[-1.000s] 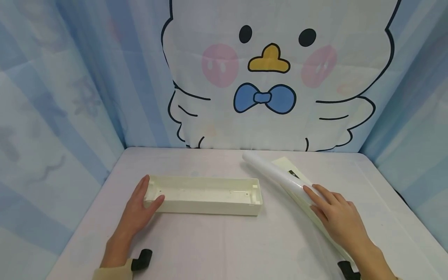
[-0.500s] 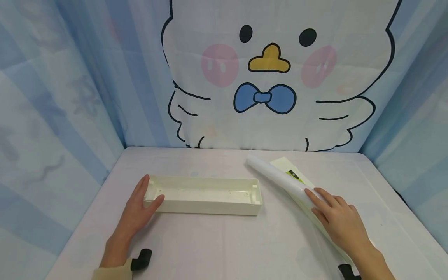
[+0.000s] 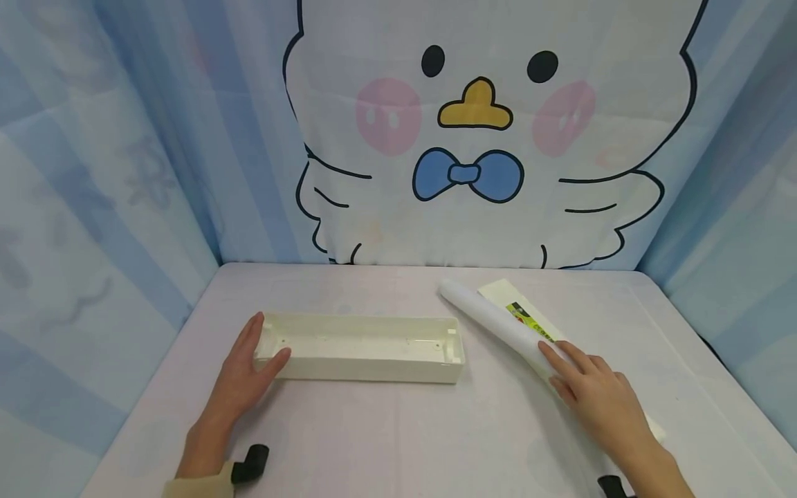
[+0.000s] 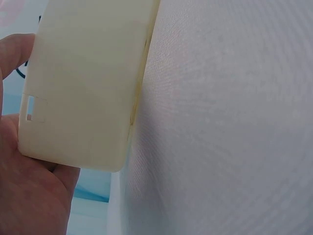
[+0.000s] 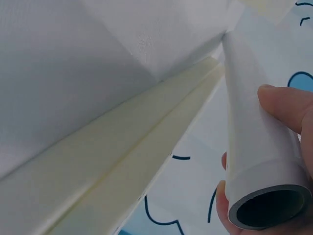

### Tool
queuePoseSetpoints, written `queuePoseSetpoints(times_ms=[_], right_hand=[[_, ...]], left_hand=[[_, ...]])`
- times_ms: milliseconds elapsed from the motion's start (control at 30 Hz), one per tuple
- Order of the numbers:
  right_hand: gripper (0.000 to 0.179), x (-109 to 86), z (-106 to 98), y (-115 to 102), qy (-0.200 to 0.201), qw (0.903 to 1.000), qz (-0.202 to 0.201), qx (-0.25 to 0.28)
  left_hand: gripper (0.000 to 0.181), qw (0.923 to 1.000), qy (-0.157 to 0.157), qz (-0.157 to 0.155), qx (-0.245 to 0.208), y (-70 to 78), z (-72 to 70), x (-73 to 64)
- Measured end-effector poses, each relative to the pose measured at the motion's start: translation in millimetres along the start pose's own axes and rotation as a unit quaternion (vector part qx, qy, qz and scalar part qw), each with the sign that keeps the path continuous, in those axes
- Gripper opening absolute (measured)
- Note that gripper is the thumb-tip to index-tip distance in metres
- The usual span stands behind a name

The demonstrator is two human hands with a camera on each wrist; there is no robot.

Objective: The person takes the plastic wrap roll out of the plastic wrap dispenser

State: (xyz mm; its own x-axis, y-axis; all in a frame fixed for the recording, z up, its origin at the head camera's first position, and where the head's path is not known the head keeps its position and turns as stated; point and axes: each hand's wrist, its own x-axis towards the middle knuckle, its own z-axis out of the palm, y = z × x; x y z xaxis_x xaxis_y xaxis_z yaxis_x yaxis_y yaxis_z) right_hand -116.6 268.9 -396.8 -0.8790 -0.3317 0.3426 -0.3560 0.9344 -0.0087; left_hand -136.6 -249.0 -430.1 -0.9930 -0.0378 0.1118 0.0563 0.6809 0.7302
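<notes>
A long cream plastic box [image 3: 367,370], open at the top, stands on the left half of the table. My left hand [image 3: 244,377] grips its left end, thumb at the front wall and fingers at the back; in the left wrist view the box's end wall [image 4: 83,93] is close up. My right hand [image 3: 600,398] holds the near part of a glossy white roll of cling film [image 3: 498,321]. The roll's hollow core [image 5: 269,208] faces the camera in the right wrist view. A long cream lid [image 3: 501,294] with a green and yellow label lies under and beside the roll, partly hidden.
A white cloth covers the table [image 3: 373,443]. Behind it hangs a curtain [image 3: 473,228] with a cartoon chick, and blue patterned curtains [image 3: 106,228] flank the sides. A long cream edge [image 5: 122,142] crosses the right wrist view; which piece it belongs to, I cannot tell.
The roll has shifted slightly toward me, and more of the lid's label shows beside it. My right hand has moved a little toward me with the roll. My left hand and the box stay put.
</notes>
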Motion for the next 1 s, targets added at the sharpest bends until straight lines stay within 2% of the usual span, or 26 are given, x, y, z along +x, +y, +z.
queuePoseSetpoints(times_ms=[167, 533, 1000], right_hand=[[0.064, -2.4, 1, -13, -0.040, 0.9987, 0.029, 0.013], [0.065, -8.2, 4, -23, -0.052, 0.9974, 0.033, 0.038], [0.067, -25.4, 18, -36, -0.069, 0.9939, 0.056, 0.065]], left_hand=[[0.090, 1.0000, 0.002, 0.002, 0.003, -0.9, -0.7, -0.3], [0.091, 1.0000, 0.004, 0.004, -0.002, -4.0, 0.8, -0.6], [0.091, 1.0000, 0.002, 0.008, 0.005, -2.5, 1.6, 0.8]])
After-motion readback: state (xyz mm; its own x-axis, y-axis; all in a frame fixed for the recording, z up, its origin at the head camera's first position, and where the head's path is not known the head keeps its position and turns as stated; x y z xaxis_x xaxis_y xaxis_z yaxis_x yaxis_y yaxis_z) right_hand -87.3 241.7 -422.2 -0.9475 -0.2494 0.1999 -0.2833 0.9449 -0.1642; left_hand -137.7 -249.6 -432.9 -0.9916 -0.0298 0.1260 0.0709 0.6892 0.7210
